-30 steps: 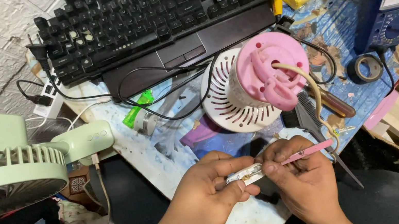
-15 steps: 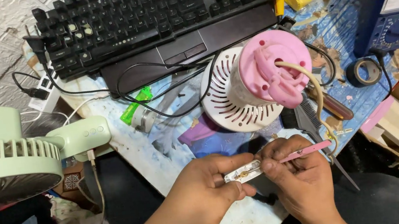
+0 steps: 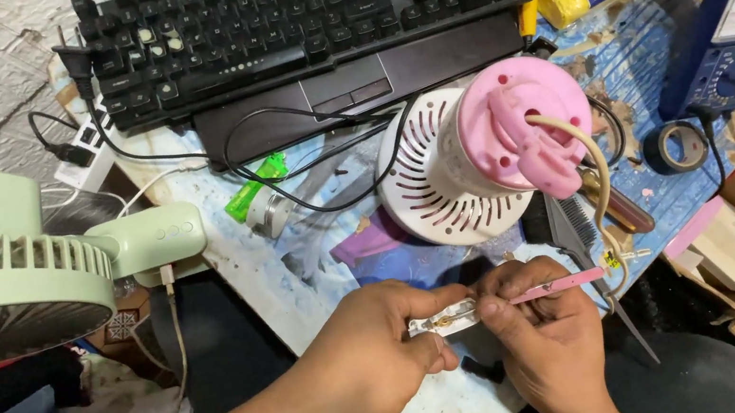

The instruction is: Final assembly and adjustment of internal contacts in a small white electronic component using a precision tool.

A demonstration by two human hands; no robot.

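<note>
Left hand (image 3: 379, 358) pinches small part (image 3: 441, 321) — right hand (image 3: 550, 344) holds pink tweezers (image 3: 560, 284).

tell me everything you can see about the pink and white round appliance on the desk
The pink and white appliance looks like plastic. It lies tipped on its side on the cluttered blue desk, just below the black keyboard. Its white part is round with radial slots; the pink end faces up and right, with moulded ridges. A beige cord leaves the pink end and curves down toward the right hand. Neither hand touches it.
</note>
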